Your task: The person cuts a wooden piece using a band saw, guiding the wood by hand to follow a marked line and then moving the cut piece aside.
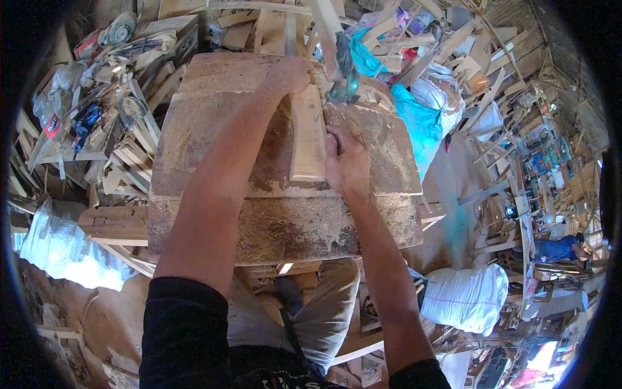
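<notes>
A pale, curved wooden piece (pixel 307 139) lies lengthwise on a worn, sawdust-covered wooden worktable (pixel 214 142). My left hand (pixel 289 75) reaches across to its far end and is closed over it; most of those fingers are hidden. Against its right edge, near the close end, my right hand (pixel 348 157) presses with curled fingers. A small dark spot shows between right thumb and fingers; I cannot make out whether it is an object or shadow. Just beyond my right hand, a dusty upright machine part (pixel 343 87) with a greenish lower end comes down close to the piece's right side.
Wood offcuts (pixel 133 165) are heaped on the left, with more scraps at the far right. A turquoise plastic sheet (pixel 414 129) hangs beside the table's right edge. A stuffed white sack (pixel 470 298) stands at the lower right. Another person in blue (pixel 557 248) is farther right.
</notes>
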Action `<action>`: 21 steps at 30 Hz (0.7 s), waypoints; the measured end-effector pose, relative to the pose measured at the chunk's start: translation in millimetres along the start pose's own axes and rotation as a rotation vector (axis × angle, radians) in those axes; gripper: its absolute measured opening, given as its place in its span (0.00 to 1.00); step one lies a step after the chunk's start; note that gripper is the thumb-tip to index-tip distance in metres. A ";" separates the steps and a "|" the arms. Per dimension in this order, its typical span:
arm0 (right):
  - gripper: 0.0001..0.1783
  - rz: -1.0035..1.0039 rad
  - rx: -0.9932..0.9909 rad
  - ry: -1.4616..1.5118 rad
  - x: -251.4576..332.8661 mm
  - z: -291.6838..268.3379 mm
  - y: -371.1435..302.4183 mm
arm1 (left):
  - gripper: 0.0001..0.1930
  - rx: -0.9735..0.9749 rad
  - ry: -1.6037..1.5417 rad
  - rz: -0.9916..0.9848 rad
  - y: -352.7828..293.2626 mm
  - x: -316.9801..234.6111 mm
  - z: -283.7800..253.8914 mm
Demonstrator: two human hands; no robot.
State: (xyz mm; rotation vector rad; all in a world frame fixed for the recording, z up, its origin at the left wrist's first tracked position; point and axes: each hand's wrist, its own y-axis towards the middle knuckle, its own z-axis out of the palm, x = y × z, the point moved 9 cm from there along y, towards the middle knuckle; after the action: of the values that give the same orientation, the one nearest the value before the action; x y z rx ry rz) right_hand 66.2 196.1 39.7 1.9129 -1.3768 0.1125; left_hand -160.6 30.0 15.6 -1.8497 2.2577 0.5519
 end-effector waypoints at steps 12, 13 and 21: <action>0.13 -0.035 -0.019 0.027 2.0 5.3 6.4 | 0.18 0.006 0.077 -0.010 -12.6 -1.5 -19.3; 0.13 -0.033 -0.026 0.031 1.9 3.3 6.5 | 0.18 -0.008 0.060 -0.011 -14.5 -4.5 -20.5; 0.14 -0.033 -0.027 0.021 -0.7 3.9 8.5 | 0.18 -0.003 0.062 -0.021 -6.7 0.0 -14.4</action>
State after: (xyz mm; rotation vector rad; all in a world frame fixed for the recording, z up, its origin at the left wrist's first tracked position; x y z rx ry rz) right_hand 57.4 193.1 41.0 1.9057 -1.3256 0.0973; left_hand -152.6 23.4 27.7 -1.9152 2.2751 0.5013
